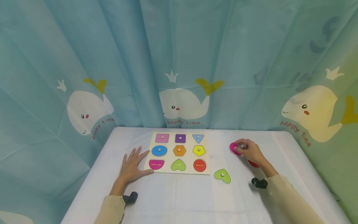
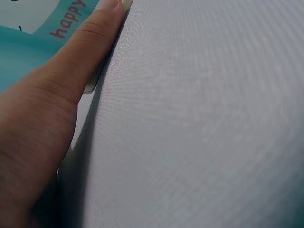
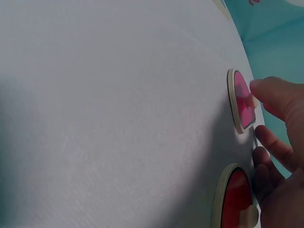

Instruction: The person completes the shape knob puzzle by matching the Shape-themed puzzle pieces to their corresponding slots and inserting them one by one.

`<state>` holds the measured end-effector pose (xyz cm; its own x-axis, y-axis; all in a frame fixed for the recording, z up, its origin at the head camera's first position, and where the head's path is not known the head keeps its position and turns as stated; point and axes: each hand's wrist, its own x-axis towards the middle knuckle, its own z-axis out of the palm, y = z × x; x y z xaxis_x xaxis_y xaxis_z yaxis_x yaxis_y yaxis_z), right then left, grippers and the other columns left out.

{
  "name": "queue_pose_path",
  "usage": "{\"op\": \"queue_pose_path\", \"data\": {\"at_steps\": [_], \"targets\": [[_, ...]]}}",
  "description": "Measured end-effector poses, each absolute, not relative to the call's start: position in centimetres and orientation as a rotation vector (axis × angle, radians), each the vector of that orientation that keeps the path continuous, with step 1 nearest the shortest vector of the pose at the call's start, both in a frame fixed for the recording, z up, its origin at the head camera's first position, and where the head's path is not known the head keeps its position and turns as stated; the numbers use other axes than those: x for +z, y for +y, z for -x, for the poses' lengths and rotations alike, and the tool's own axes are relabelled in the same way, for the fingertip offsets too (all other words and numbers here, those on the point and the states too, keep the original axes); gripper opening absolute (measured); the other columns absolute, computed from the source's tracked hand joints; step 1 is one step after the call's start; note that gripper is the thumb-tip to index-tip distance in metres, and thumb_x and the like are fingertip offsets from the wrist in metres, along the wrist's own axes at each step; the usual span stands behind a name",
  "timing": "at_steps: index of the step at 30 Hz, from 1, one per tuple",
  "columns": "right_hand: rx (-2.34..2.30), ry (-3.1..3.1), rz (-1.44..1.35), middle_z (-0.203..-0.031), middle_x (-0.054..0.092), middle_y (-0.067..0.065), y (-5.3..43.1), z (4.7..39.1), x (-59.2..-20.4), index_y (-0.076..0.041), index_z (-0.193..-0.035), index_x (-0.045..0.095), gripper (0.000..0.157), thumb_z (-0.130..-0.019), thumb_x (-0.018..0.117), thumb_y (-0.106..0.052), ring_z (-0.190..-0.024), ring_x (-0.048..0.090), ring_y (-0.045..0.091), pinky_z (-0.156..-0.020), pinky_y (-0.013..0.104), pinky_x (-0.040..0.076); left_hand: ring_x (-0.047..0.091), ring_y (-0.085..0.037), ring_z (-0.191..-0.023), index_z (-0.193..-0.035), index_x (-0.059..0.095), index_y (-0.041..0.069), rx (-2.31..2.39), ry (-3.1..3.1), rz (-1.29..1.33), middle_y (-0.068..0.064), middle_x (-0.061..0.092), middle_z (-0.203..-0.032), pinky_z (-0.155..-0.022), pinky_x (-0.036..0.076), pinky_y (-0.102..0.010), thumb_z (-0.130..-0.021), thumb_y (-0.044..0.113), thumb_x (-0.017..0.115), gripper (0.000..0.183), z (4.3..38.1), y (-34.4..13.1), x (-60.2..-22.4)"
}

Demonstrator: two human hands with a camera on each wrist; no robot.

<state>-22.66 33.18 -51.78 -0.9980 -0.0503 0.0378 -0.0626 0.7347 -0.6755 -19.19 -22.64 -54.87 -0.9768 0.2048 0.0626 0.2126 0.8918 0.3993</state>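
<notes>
A wooden puzzle board (image 1: 190,158) lies on the table. Its top two rows hold knobbed shapes; the bottom row shows a magenta half round, a green heart and a red circle without knobs. My left hand (image 1: 132,168) lies spread at its left side, with the thumb (image 2: 78,57) against the board's near left corner. On the right, my right hand (image 1: 253,153) pinches the magenta half-round piece (image 1: 234,148) by its knob; the index fingertip is hidden in the right wrist view. Under that wrist lies a red round piece (image 3: 236,197), partly covered in the head view.
A green heart piece (image 1: 222,176) with a knob lies between the board and my right arm. The white-covered table (image 1: 179,199) ends at a blue curtain (image 1: 179,46) printed with whales. Dark wrist cameras sit on both arms.
</notes>
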Motion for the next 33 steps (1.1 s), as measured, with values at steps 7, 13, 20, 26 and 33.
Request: {"op": "queue_pose_path", "data": {"at_steps": [7, 13, 20, 26, 33], "targets": [[1.133, -2.958, -0.059, -0.131, 0.058, 0.027, 33.33, 22.87, -52.24, -0.002, -0.126, 0.069, 0.039, -0.094, 0.076, -0.023, -0.112, 0.056, 0.043, -0.096, 0.060, 0.052, 0.014, -0.045, -0.155, -0.155, 0.047, 0.023, -0.646, -3.043, 0.329, -0.017, 0.026, -0.168, -0.117, 0.002, -0.075, -0.072, 0.066, 0.080, 0.099, 19.16, -22.63, -54.96], [1.143, -2.949, -0.049, -0.130, 0.057, 0.026, 33.53, 22.83, -52.46, -0.003, -0.118, 0.072, 0.033, -0.093, 0.077, -0.023, -0.112, 0.054, 0.042, -0.097, 0.061, 0.051, 0.013, -0.045, -0.155, -0.156, 0.047, 0.023, -0.645, -3.048, 0.327, -0.017, 0.025, -0.168, -0.117, 0.002, -0.075, -0.073, 0.066, 0.080, 0.099, 19.11, -22.57, -54.93], [1.151, -2.915, -0.046, -0.129, 0.058, 0.025, 33.59, 22.83, -52.63, -0.004, -0.111, 0.074, 0.026, -0.093, 0.077, -0.023, -0.109, 0.054, 0.042, -0.097, 0.061, 0.050, 0.013, -0.045, -0.155, -0.155, 0.047, 0.022, -0.648, -3.041, 0.323, -0.017, 0.025, -0.168, -0.117, 0.002, -0.075, -0.073, 0.065, 0.080, 0.099, 19.07, -22.52, -54.72], [1.155, -2.926, -0.021, -0.131, 0.057, 0.026, 33.55, 22.71, -52.74, -0.005, -0.111, 0.073, 0.023, -0.094, 0.076, -0.021, -0.115, 0.053, 0.044, -0.100, 0.063, 0.048, 0.013, -0.046, -0.155, -0.155, 0.048, 0.022, -0.648, -3.035, 0.326, -0.017, 0.025, -0.168, -0.117, 0.002, -0.075, -0.073, 0.065, 0.081, 0.099, 19.04, -22.48, -54.66], [1.150, -2.918, -0.010, -0.131, 0.058, 0.026, 33.40, 22.71, -52.75, -0.006, -0.110, 0.073, 0.023, -0.094, 0.076, -0.022, -0.114, 0.054, 0.044, -0.100, 0.063, 0.049, 0.014, -0.046, -0.154, -0.155, 0.048, 0.022, -0.637, -3.032, 0.332, -0.018, 0.026, -0.167, -0.117, 0.003, -0.075, -0.073, 0.064, 0.081, 0.098, 19.08, -22.50, -54.82]]}}
